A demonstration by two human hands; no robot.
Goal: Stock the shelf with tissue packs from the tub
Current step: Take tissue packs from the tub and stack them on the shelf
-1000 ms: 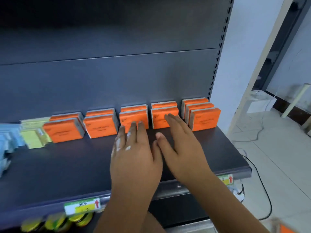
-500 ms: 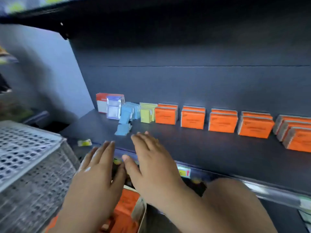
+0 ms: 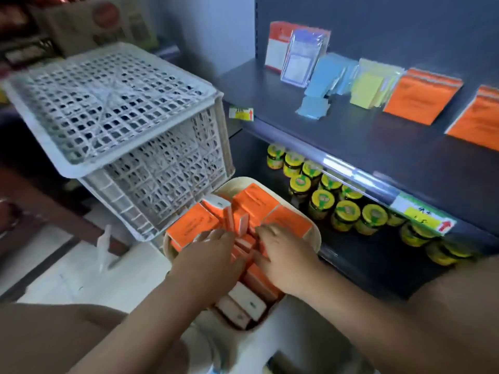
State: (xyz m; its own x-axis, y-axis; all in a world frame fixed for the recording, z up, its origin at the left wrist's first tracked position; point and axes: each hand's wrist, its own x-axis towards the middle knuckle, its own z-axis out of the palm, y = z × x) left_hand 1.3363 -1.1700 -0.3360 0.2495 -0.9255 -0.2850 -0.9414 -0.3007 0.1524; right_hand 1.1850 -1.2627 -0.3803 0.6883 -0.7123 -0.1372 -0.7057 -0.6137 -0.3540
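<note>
The cream tub [image 3: 235, 181] sits on the floor below the shelf, filled with orange tissue packs [image 3: 253, 203] lying at all angles. My left hand [image 3: 213, 255] and my right hand [image 3: 283, 255] are side by side inside the tub, on top of the packs. Their fingertips press down among the packs and the thumbs are hidden between them, so no grip shows. On the dark shelf [image 3: 351, 139] above, a row of orange packs [image 3: 415, 101] stands against the back wall.
A white lattice crate [image 3: 116, 109] stands upside down just left of the tub, touching it. Blue packs [image 3: 324, 76] and yellow packs [image 3: 370, 87] stand left of the orange row. Yellow-lidded jars [image 3: 321, 201] fill the shelf below.
I have turned from the shelf down to the left. Both hands left the shelf board and dropped into the tub onto the orange packs.
</note>
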